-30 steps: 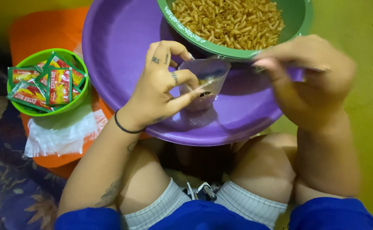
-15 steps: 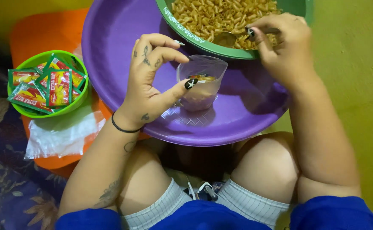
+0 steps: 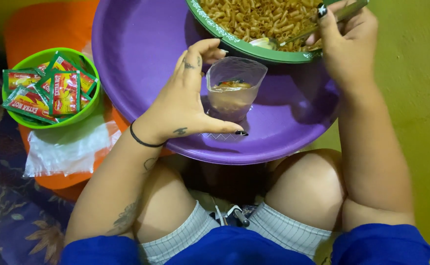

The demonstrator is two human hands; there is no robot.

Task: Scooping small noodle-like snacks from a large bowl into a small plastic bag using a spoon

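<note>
L hand (image 3: 185, 105) cups clear bag (image 3: 234, 88); R hand (image 3: 345, 41) w/ spoon (image 3: 303, 34).

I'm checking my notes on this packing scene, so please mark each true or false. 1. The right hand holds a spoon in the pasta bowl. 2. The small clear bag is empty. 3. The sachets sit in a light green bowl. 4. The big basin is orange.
1. True: the right hand holds a spoon in the pasta bowl.
2. False: the clear bag, steadied by the left hand, already holds some pasta.
3. True: the sachets fill the light green bowl.
4. False: the basin is purple.
</note>
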